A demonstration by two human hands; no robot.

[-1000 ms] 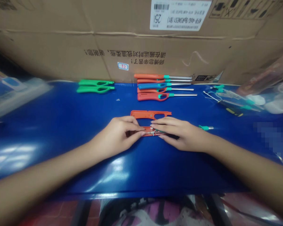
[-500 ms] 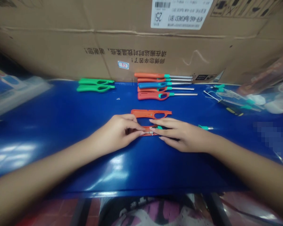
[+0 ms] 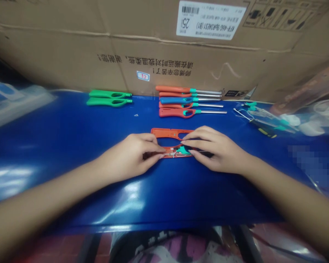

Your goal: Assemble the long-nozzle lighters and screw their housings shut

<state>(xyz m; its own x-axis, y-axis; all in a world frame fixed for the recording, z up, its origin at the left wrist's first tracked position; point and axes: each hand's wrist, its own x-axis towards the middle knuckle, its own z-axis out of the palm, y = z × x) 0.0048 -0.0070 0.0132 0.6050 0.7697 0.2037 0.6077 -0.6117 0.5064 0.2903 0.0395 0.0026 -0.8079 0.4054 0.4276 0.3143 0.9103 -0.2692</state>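
An orange half shell of a lighter [image 3: 169,156] lies inner side up on the blue table, with small parts, a thin white tube and a teal trigger [image 3: 183,150] in it. My left hand [image 3: 142,152] pinches the shell's left end between thumb and fingers. Bent over its right end is my right hand [image 3: 220,149], thumb and fingers gripping around the trigger end; these fingers hide the shell's tip. Just behind, the other orange half shell [image 3: 163,133] lies flat, its right end partly covered by my right fingers.
Several finished-looking lighters [image 3: 178,113] with metal barrels lie in a stack against a cardboard box [image 3: 71,54]. Two green shells [image 3: 109,102] are left of them. A screwdriver [image 3: 263,128], clear bags with teal parts [image 3: 281,122] and a white tray [image 3: 19,106] lie around.
My right hand has shifted slightly, its fingers moving right and uncovering more of the teal trigger and tube. My left hand still pinches the shell's left end.
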